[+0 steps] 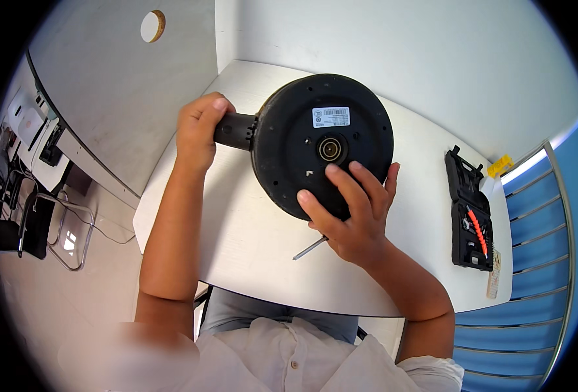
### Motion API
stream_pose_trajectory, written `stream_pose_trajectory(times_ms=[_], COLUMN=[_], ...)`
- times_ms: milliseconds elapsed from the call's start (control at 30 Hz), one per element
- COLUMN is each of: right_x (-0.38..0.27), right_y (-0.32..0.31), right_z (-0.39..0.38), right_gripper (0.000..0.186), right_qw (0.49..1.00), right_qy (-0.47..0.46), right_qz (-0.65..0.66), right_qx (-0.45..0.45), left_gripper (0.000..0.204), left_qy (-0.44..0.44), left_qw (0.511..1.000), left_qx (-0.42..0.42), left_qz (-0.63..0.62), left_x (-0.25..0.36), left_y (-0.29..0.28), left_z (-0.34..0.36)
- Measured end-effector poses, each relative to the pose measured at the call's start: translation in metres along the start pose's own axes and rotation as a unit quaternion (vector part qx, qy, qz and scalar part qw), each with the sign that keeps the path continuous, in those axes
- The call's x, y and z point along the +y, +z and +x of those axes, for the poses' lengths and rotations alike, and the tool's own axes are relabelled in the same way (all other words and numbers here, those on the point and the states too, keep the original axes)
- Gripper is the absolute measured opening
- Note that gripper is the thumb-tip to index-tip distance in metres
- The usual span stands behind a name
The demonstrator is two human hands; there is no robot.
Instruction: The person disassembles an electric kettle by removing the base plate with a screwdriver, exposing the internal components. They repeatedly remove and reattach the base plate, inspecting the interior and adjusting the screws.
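A round black electric kettle is upside down over the white table, its flat underside turned up. In that underside sit a ringed round connector, a pale label and several screw holes. My left hand is wrapped around the kettle's short black handle, thumb on top. With its fingers spread over the near part of the base, my right hand grips the rim; the thumb tip shows by the edge. A thin metal shaft sticks out below the right hand; its other end is hidden.
On the table's right lies an open black tool case with an orange-red flexible shaft and small bits. A yellow object and a clear strip are beside it. Metal railings stand at right, a grey partition at left.
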State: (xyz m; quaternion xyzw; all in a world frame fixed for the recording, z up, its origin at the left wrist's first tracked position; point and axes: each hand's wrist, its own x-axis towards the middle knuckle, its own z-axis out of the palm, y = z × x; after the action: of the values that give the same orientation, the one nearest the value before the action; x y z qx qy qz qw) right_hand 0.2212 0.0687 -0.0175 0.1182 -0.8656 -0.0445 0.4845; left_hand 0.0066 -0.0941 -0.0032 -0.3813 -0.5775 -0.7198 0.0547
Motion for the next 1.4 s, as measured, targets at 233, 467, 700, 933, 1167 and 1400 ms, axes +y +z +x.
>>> stream_pose_trajectory(times_ms=[233,467,700,933,1167,1400], right_x=[0.001,-0.002,-0.006,-0.007,0.000,0.013], right_y=[0.005,0.000,0.001,-0.001,0.004,0.006], right_z=[-0.005,-0.002,-0.003,0.001,0.004,-0.001], right_gripper=[0.027,0.030,0.032,0.033,0.037,0.028], right_qw=[1.000,0.999,0.999,0.998,0.998,0.999], right_qy=[0.003,0.033,0.034,0.052,0.064,0.002], right_qz=[0.019,-0.002,-0.036,-0.037,-0.029,-0.025], right_qx=[0.009,-0.012,-0.007,-0.014,0.004,0.037], left_gripper=[0.037,0.037,0.037,0.037,0.036,0.036], left_qy=[0.017,0.020,0.011,0.026,0.013,0.009], left_qw=[1.000,1.000,1.000,0.999,0.999,0.999], left_qx=[-0.007,0.001,0.001,0.017,0.046,0.036], left_qz=[-0.001,-0.002,-0.012,-0.006,-0.001,-0.034], left_x=[0.001,0.001,0.000,-0.003,0.001,-0.002], left_y=[0.000,0.004,0.005,0.005,0.009,0.007], left_z=[0.000,-0.001,-0.001,-0.001,-0.002,-0.001])
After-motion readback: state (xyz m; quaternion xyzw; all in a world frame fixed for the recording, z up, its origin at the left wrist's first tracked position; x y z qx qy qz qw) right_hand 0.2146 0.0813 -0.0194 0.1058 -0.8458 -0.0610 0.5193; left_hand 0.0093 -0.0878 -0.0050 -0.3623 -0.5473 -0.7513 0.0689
